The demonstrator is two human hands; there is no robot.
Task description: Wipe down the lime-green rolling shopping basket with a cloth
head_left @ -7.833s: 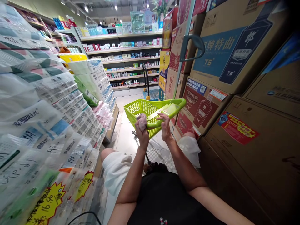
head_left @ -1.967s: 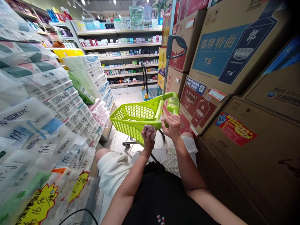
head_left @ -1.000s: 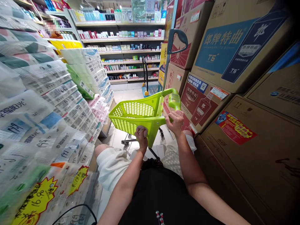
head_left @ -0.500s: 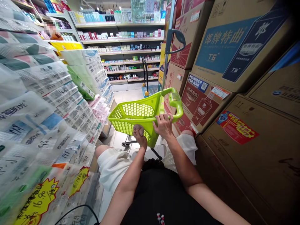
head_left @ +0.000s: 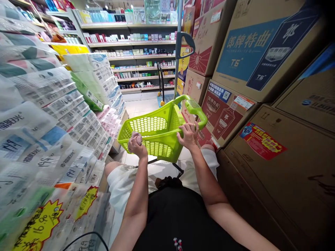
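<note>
A lime-green plastic shopping cart [head_left: 178, 139] stands in front of me with its basket pointing left. My right hand [head_left: 188, 136] grips its upper edge near the handle, fingers curled over the rim. At the basket's near left rim is my left hand [head_left: 137, 146], closed around a crumpled greyish-pink cloth [head_left: 136, 137]. Part of the cloth is hidden by the fingers. I cannot tell whether this hand touches the rim. Inside the basket I see only the perforated green walls.
Stacked packs of tissue paper [head_left: 86, 115] with price signs line the left. Cardboard cartons [head_left: 243, 66] pile up on the right. Ahead stand a blue platform trolley [head_left: 163, 99], a pole with a dark grey loop handle [head_left: 186, 45], and shelves [head_left: 131, 43] of small boxes.
My left hand has moved up and left with the cloth, from the basket's side to its near left rim. The cart has turned slightly, while my right hand keeps its grip.
</note>
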